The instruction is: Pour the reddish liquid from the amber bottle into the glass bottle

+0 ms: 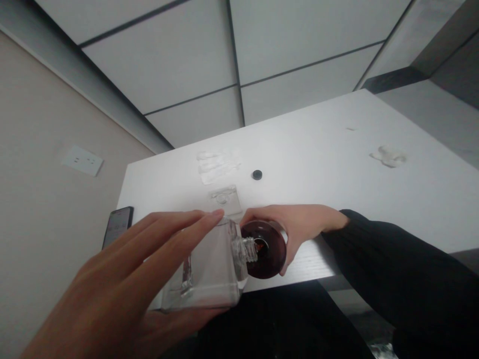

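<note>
My left hand (149, 264) is wrapped round a clear, square-sided glass bottle (209, 279), tipped on its side with its threaded neck pointing right. That neck meets or overhangs the mouth of a round, dark red-brown bottle (271, 259); I cannot tell whether they touch. Around the brown bottle curl the fingers and thumb of my right hand (290, 224). Just beyond both bottles, a small dark round cap (257, 174) lies on the table. A clear square piece (228, 199) with a round mark sits near the glass bottle.
The white table (318, 149) also bears transparent strips (217, 165), a crumpled whitish tissue-like scrap (389, 155) at right, and a phone (118, 225) at the left edge. A wall with a socket plate (83, 160) rises on the left. Pale panels (179, 65) stand behind the table.
</note>
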{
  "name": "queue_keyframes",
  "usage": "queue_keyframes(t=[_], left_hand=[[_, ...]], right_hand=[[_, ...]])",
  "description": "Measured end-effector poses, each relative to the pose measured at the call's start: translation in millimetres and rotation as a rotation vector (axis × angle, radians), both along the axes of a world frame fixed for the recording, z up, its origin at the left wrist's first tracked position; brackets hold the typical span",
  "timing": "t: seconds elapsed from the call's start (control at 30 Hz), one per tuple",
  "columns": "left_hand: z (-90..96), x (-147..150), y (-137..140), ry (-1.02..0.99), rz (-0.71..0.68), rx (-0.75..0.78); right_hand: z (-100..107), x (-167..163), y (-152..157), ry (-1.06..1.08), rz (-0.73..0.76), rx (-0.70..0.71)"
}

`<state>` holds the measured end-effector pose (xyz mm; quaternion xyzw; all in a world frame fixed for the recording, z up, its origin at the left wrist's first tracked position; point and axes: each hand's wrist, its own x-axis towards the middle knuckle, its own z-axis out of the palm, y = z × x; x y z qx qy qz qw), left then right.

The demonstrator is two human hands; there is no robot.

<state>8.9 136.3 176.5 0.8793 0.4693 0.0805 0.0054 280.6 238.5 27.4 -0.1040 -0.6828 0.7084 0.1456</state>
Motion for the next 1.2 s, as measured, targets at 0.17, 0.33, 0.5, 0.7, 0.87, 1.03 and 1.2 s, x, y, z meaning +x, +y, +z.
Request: queue_keyframes(t=[0.17,0.33,0.5,0.7,0.87,1.03,1.2], left_hand=[[0.0,0.6,0.4,-0.022,0.004,-0.017],[1.9,-2.1,-2.6,-0.014,0.003,-0.030],[0.7,-1.8,-1.9,-0.017,0.016,-0.049],[0.6,-2.2,0.6,-0.006,0.015,0.000],[4.2,0.8,1.5,-0.004,-0.004,-0.061],[4.6,2.1,1.6,0.011,0.031,-0.080],[0.0,-1.4,1.0,-0.044,0.013,-0.052]], right_hand=[[0.9,-0.2,0.3,-0.005,0.006,0.001],[0.3,-0.3,-0.4,0.000,0.009,-0.005],[-0.6,0.2,-1.0,-0.007,0.005,-0.043],[1.5,0.5,-0.8,-0.027,0.005,-0.045],[1.5,0.3,-0.5,-0.021,0.010,-0.054],[1.2,0.1,-1.2,-0.005,0.009,-0.029],[1.1,0.2,-1.2,-0.018,0.009,-0.038]])
